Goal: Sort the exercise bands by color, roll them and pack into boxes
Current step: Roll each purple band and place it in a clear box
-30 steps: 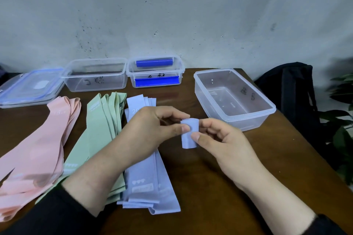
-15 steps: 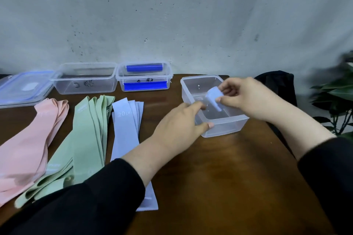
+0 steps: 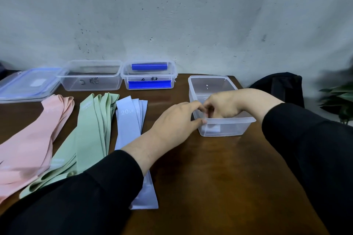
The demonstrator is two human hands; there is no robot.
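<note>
Roll (image 3: 215, 129) low in box (image 3: 229, 129); right hand (image 3: 222, 106) above.

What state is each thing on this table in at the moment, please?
Right box: open, both hands reaching in.
Rolled blue band: at the box bottom, partly hidden.
Right hand: fingers curled inside the box; grip unclear.
Left hand: at the box's near-left corner.
Blue bands: flat, unrolled.
Green bands: flat, unrolled.
Pink bands: flat, unrolled.
Two back boxes: open.
</note>
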